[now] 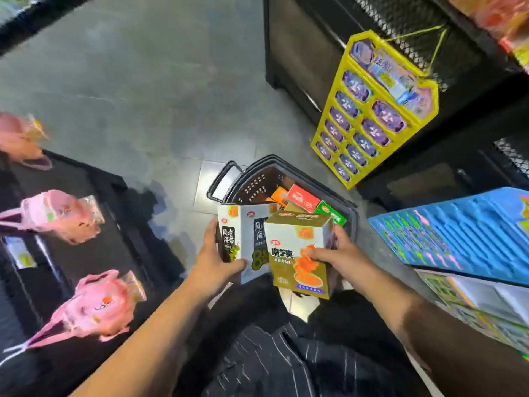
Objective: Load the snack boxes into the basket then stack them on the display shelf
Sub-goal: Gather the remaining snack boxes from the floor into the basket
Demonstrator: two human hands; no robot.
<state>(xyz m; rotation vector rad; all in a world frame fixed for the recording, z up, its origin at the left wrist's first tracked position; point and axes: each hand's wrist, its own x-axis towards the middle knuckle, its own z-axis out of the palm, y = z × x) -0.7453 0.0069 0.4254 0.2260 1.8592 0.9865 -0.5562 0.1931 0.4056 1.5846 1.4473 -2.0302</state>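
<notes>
Two snack boxes are up in the hands on my head-camera feed, held side by side just above the near end of the basket. The left hand [213, 265] curls round the lower left corner of the white box [243, 236], thumb on its face and fingers along its left side. The right hand [340, 253] grips the gold box [294, 239], thumb laid across the front and fingers wrapped round its right edge. The gold box overlaps the white one's right side, and the two touch.

The basket [257, 181] sits on the floor at twelve o'clock from the held boxes. It is dark plastic with perforated walls, and its handle [226, 179] lies out toward ten o'clock. Inside I can make out an orange box [279, 194], a red box [303, 197] and a green box [330, 212], tilted against one another along the right side. Whatever lies under the held boxes is hidden from me.

The floor [143, 96] is glossy grey tile running away to twelve o'clock. At one o'clock stands a dark shelf unit [300, 53] with a mesh back, and a yellow card [372, 110] of purple packs hangs there by a yellow cord. At three o'clock a blue display pack [458, 230] lies on a shelf. At nine o'clock, blurred pink bags [63, 216] hang off a dark rack. At six o'clock I see dark striped trousers [272, 362].
</notes>
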